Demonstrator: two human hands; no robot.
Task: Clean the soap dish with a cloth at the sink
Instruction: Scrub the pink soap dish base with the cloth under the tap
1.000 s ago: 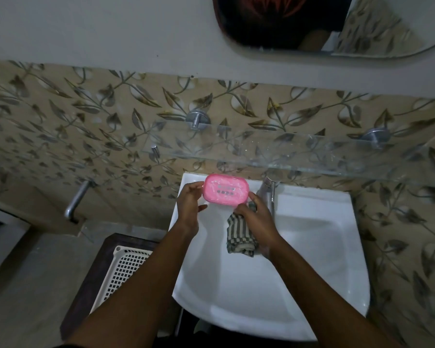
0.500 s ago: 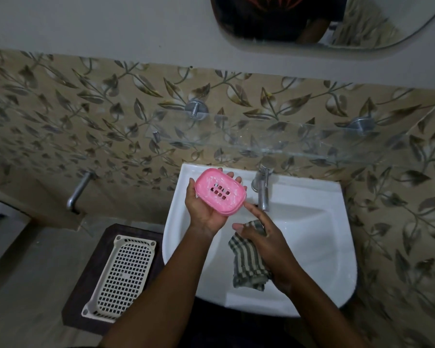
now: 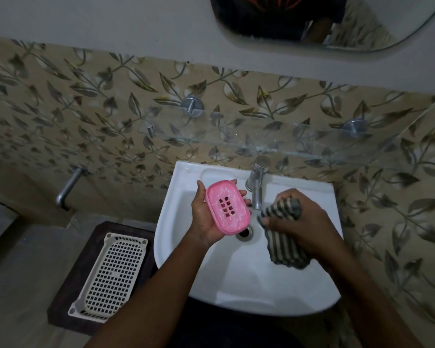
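- My left grip (image 3: 206, 218) is closed round the dish (image 3: 227, 207): palm under it, thumb up its left edge, fingertips showing past its right edge. The dish faces up, tipped a little toward me.
- My right grip (image 3: 305, 222) is bunched tight on the cloth (image 3: 285, 249), with a striped tail hanging below it. The cloth and the dish are apart, and the wipe has not begun.
- The dish holds no soap bar, only whitish smears across its floor and rim, around the drain slots.
- Between my grips, a little beyond them, stands the tap (image 3: 258, 184). I see no water running from it.
- Below both grips lies the sink (image 3: 249, 297). Its drain (image 3: 245, 234) peeps out just under the near end of the dish.
- Risk: I reckon the smears are slick soap, and with only a cradling hold a hard push from the cloth could slide the dish out of my left grip into the basin.
- Risk: a wipe that stays on the flat would leave residue in the slots and under the rim.
- Risk: swinging the cloth across could knock the tap, which is close to both grips.
- Well left of my left grip, a mesh basket (image 3: 111, 275) lies on a dark stand, its mesh floor showing all over.
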